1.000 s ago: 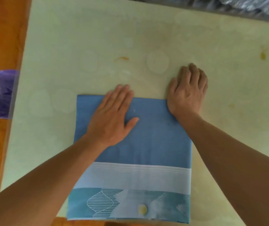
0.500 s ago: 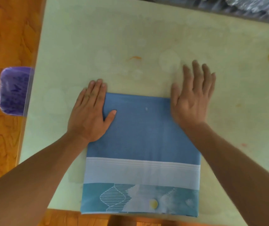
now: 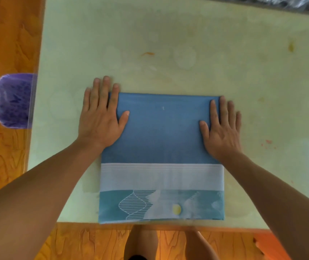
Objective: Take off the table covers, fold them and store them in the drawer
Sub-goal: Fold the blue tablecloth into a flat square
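Observation:
A folded table cover [image 3: 162,139], blue on top with a white band and a teal patterned strip near me, lies flat on the pale table [image 3: 168,44], its near edge at the table's front edge. My left hand [image 3: 101,115] lies flat over the cover's far left corner, fingers straight, part of them on the table. My right hand [image 3: 221,126] lies flat along the cover's right edge near the far right corner, fingers straight. No drawer shows.
A purple stool or seat [image 3: 14,100] stands beside the table's left edge on the orange wooden floor [image 3: 5,44]. My feet [image 3: 142,244] show below the front edge. Something orange [image 3: 270,246] sits at the lower right. Grey crumpled material lines the far edge.
My left hand slid from the cover's middle to its left edge. My right hand drew back from beyond the far right corner onto the right edge, fingers now straight.

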